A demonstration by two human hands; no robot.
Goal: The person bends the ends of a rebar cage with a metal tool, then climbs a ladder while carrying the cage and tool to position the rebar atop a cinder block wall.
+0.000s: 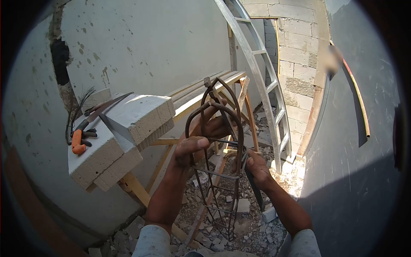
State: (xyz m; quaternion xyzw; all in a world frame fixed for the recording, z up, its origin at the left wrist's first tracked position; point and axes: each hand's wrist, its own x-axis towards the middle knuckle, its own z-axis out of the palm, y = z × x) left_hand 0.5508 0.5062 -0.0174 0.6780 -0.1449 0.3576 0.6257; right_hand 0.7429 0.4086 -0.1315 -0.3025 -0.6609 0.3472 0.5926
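Observation:
A narrow rebar cage [237, 128] of long dark bars with thin wire ties round it is held up in front of me, its rounded bent ends on top. My left hand [195, 147] is closed round its left bars near the upper end, thumb to the front. My right hand [257, 169] is closed at the right side of the cage, beside a wire tie. In it is a tool with a long dark handle [255, 190] that points down; its head is hidden behind the fingers and bars.
Pale blocks [147, 109] on a wooden trestle carry an orange-handled saw [78, 141] and loose wires [70, 122]. Behind stand long planks [207, 92] and a metal ladder [272, 85]. Rubble [214, 240] covers the floor. A red-yellow pole [357, 90] leans against the right wall.

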